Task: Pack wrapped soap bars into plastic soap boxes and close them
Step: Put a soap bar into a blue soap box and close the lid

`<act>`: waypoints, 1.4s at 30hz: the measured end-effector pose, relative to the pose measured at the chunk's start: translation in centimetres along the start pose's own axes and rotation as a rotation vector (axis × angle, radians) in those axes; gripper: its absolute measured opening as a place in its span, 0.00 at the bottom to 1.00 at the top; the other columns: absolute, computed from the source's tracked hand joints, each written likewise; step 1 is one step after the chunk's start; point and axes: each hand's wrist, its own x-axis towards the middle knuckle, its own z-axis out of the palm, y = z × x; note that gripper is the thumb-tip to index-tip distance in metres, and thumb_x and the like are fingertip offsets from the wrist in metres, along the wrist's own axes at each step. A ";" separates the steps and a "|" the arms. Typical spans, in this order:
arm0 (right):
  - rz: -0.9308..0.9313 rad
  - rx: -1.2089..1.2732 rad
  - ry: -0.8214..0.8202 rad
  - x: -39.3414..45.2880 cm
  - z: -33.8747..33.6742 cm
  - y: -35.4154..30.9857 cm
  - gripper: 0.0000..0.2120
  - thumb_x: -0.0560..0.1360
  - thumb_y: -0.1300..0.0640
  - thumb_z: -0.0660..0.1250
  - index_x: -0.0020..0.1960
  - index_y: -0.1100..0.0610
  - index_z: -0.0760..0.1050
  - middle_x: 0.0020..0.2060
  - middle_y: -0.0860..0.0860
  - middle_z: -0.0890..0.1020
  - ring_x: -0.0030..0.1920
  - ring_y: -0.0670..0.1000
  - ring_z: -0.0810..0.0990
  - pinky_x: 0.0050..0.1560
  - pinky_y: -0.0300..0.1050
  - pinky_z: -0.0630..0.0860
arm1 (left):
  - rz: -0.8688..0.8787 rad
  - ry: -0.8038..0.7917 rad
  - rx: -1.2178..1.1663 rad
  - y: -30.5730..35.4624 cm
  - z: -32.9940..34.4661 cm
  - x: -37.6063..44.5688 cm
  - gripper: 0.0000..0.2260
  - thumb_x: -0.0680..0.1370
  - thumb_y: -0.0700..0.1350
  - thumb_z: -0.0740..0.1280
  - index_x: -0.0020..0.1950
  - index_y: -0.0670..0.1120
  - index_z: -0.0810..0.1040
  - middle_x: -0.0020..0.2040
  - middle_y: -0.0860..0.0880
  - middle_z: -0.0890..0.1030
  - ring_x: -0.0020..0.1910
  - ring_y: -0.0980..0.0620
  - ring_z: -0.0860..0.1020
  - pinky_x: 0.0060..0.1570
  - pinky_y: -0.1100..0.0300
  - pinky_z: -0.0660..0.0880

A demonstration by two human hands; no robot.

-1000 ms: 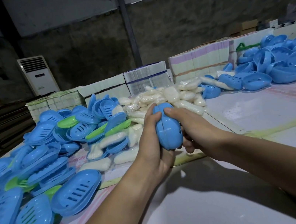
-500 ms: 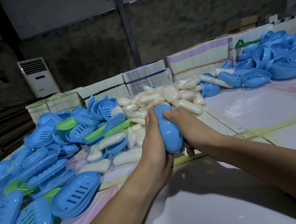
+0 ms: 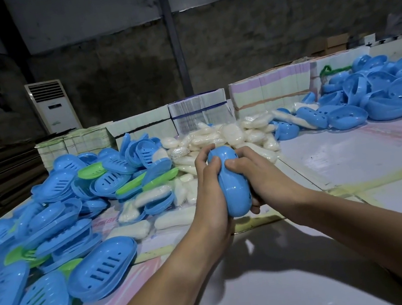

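Note:
A blue oval soap box [image 3: 234, 189] is held upright above the table, its two halves pressed together. My left hand [image 3: 210, 193] grips its left side with the thumb on top. From the right, my right hand [image 3: 259, 177] clamps it, thumb across the front. What is inside the box is hidden. Behind my hands lies a heap of white wrapped soap bars [image 3: 221, 136]. More wrapped bars [image 3: 130, 230] lie loose on the table to the left.
A large pile of blue and green slotted soap box halves [image 3: 55, 222] covers the table's left side. Blue box bottoms [image 3: 370, 96] are heaped at the far right. Stacks of flat cartons [image 3: 198, 111] line the back edge. A white air conditioner [image 3: 52, 107] stands behind.
Both hands have squeezed tighter on the box, and the seam between its halves no longer shows. The hands and box stay in the same place.

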 end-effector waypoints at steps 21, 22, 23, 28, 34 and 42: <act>-0.032 -0.181 0.060 -0.4 -0.1 -0.3 0.22 0.62 0.32 0.61 0.55 0.36 0.72 0.33 0.38 0.81 0.28 0.39 0.77 0.25 0.33 0.68 | -0.006 0.010 -0.041 0.0 -0.5 0.4 0.10 0.84 0.55 0.58 0.59 0.56 0.77 0.57 0.44 0.82 0.38 0.51 0.84 0.29 0.56 0.78; -0.035 -0.181 0.051 -0.4 -0.1 -0.4 0.22 0.62 0.32 0.60 0.55 0.36 0.72 0.33 0.37 0.81 0.28 0.39 0.78 0.25 0.33 0.68 | -0.003 0.013 -0.053 0.0 -0.6 0.4 0.11 0.84 0.55 0.58 0.60 0.56 0.77 0.57 0.45 0.82 0.37 0.51 0.84 0.28 0.56 0.78; -0.036 -0.179 0.042 -0.4 -0.1 -0.5 0.22 0.62 0.32 0.60 0.55 0.36 0.72 0.33 0.38 0.81 0.28 0.40 0.78 0.26 0.34 0.69 | 0.000 0.012 -0.059 0.1 -0.6 0.4 0.11 0.84 0.56 0.58 0.61 0.57 0.77 0.57 0.45 0.83 0.36 0.51 0.85 0.28 0.57 0.78; -0.051 -0.153 0.010 -0.4 -0.2 -0.1 0.22 0.64 0.33 0.59 0.57 0.35 0.72 0.39 0.47 0.82 0.32 0.47 0.77 0.31 0.47 0.71 | 0.027 0.006 -0.003 0.0 -0.6 0.5 0.11 0.84 0.54 0.58 0.63 0.60 0.77 0.62 0.48 0.81 0.40 0.51 0.86 0.29 0.56 0.79; 0.024 -0.113 0.007 0.0 0.2 0.3 0.25 0.63 0.31 0.59 0.58 0.36 0.71 0.37 0.47 0.80 0.29 0.47 0.73 0.31 0.47 0.70 | 0.020 -0.006 0.091 -0.3 -1.4 1.1 0.10 0.84 0.53 0.60 0.63 0.64 0.76 0.65 0.51 0.80 0.53 0.50 0.85 0.42 0.51 0.82; 0.001 -0.129 -0.023 0.0 -0.6 0.3 0.22 0.63 0.33 0.60 0.55 0.38 0.71 0.31 0.46 0.79 0.27 0.47 0.72 0.28 0.47 0.69 | 0.084 -0.023 0.174 -0.6 -1.7 1.2 0.16 0.76 0.56 0.62 0.63 0.64 0.77 0.65 0.50 0.80 0.60 0.47 0.82 0.60 0.40 0.78</act>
